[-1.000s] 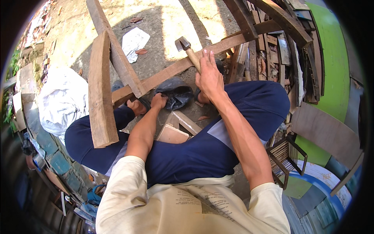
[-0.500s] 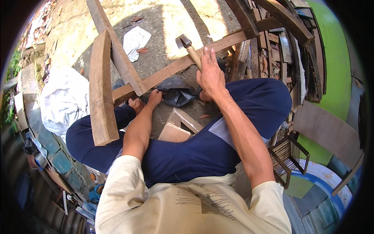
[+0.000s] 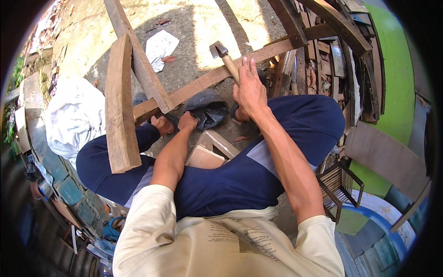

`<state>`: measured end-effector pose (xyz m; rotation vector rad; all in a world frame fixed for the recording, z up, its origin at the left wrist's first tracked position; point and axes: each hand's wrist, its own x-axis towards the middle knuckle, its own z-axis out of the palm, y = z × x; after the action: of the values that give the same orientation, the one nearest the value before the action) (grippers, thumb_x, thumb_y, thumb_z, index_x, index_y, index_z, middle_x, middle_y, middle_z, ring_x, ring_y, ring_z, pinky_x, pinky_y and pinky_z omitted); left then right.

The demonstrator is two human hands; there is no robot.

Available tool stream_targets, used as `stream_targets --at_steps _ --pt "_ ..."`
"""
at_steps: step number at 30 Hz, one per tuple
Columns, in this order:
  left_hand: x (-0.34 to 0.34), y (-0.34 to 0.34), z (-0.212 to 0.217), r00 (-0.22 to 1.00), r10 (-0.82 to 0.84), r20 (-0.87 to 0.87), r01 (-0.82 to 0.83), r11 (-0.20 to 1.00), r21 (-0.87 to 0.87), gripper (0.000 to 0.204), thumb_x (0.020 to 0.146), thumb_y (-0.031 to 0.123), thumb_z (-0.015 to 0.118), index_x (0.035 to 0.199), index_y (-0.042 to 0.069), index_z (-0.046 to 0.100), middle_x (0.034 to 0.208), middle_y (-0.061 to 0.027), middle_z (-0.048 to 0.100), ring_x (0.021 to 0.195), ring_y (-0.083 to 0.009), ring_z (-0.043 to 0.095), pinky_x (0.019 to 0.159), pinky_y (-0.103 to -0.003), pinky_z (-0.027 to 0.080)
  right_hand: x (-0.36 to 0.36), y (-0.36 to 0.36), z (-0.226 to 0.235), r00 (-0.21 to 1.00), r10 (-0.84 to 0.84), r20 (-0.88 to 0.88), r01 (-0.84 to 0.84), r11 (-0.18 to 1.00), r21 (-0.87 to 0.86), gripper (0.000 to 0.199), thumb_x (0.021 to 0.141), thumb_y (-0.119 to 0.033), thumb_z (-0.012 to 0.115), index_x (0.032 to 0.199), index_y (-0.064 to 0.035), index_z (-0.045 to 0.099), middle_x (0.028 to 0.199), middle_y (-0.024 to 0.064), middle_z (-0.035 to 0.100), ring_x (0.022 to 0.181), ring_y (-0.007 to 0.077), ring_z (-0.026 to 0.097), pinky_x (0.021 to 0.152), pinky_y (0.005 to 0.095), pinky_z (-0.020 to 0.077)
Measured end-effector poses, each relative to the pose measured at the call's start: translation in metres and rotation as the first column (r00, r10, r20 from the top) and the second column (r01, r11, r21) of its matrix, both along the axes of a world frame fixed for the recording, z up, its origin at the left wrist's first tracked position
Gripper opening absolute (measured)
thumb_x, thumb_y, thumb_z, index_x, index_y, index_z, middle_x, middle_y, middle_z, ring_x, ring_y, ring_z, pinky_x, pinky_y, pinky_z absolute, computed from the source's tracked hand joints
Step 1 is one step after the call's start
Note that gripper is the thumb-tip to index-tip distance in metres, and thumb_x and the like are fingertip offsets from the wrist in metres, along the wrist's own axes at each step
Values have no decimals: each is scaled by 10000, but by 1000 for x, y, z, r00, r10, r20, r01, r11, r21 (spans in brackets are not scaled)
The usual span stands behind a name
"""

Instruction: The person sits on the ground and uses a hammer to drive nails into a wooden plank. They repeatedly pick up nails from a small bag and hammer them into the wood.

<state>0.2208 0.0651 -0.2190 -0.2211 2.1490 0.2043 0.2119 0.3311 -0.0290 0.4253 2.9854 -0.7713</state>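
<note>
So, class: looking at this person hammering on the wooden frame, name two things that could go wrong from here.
1. The left hand reaches into the dark bag right under the rail; a missed swing of the hammer might strike it.
2. The right hand has its fingers partly spread on the handle, so the hammer could slip.

We sit over a rough concrete floor (image 3: 194,69), half in sun. On it lie 1 crumpled white paper (image 3: 160,46), 1 dark plastic bag (image 3: 210,113), a white sack (image 3: 74,115) and dry leaves (image 3: 168,59).
</note>
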Motion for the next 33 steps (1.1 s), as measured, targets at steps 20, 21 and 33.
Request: stream_targets --at_steps 20,21,33 --pt "4 -18 -39 999 38 23 -40 994 102 320 881 361 672 1125 158 717 1208 -127 692 1148 -327 640 939 -433 507 -2 -1 1 1000 3 23 -3 1000 10 325 789 -57 607 1081 30 494 1493 304 394 1413 466 334 1057 484 474" --pt "4 -18 -39 999 35 19 -37 993 115 327 879 357 670 1131 152 714 1214 -133 688 1148 -333 638 939 -437 506 -2 -1 1 1000 4 17 -4 1000 11 327 789 -56 607 1084 32 493 1493 306 393 1413 466 333 1058 484 473" --pt "2 14 -9 877 -30 -480 198 932 303 447 781 268 775 1077 4 568 1112 -213 609 1075 -419 593 912 -484 492 -2 0 2 1000 6 10 -7 1000 17 328 795 -51 602 1090 44 496 1487 313 395 1412 468 334 1050 485 482"
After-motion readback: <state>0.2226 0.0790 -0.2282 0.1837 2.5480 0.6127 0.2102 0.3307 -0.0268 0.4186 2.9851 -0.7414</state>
